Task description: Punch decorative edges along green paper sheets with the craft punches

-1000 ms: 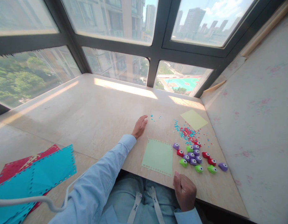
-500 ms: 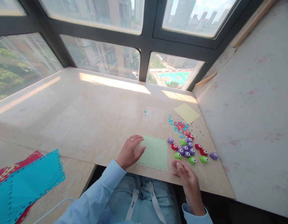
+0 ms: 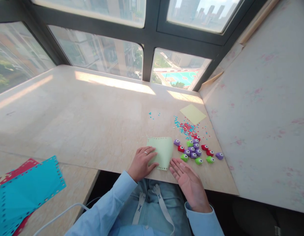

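Trousers [image 3: 151, 214] with white strings [image 3: 163, 209] are closest to me, under the front edge of the table [image 3: 105, 131]. Off to the left, a white cord [image 3: 58, 214] bends past blue paper [image 3: 31, 190] with holes along its edges, and red paper [image 3: 28, 164] pokes out behind it.

The person's left hand [image 3: 142, 160] is open and lies on the left part of a pale green sheet [image 3: 164, 147], which sits near the table's front edge. The right hand [image 3: 191, 185] is open too, palm turned up, fingers just beside the sheet's right edge. I can't tell if they touch it.

The sheet looks a bit bent on that side. If the right fingers push it hard, I think it could crease, or rip at the little holes along its bottom. If the left hand lifted, the sheet might slide.

Just to the right sit small hole punches [image 3: 192, 149], purple, green and red, each with an eye. A bump from the right hand could knock them about. Past them is a heap of tiny paper bits [image 3: 187, 128]; a puff of air might scatter those. Then comes a yellow sheet [image 3: 193, 113], and last the window [image 3: 175, 77].
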Tool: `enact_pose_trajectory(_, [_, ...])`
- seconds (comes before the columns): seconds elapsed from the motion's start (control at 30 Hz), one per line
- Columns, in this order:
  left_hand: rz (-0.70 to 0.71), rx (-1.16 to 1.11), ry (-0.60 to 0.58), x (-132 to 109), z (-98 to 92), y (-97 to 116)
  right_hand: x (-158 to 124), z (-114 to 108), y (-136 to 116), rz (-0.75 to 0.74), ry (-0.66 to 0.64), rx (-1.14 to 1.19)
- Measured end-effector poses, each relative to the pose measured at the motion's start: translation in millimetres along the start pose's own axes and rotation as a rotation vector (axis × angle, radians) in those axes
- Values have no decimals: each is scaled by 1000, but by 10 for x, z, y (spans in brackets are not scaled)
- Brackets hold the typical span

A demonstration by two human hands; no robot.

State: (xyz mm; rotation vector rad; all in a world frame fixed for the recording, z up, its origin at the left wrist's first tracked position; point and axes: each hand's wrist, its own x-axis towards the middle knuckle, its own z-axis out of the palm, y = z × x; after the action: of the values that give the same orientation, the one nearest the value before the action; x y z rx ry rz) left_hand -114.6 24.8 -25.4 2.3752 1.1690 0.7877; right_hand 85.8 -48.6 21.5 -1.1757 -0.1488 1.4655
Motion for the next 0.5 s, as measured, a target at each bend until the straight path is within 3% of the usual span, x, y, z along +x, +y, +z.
enact_pose_trajectory(0.13, [-9, -21, 14, -5, 16, -21, 139, 46, -58, 33, -72, -77])
enact_pose_trajectory(0.3, [-9, -88, 33, -4, 11, -41, 313, 192, -245, -119, -170, -738])
enact_pose_trajectory(0.4, [-41, -174, 70, -4, 3, -49, 409, 266, -322, -211, -113, -1100])
enact_pose_trajectory(0.5, [-89, -338, 153, -15, -10, -65, 468, 302, -375, -345, -62, -1292])
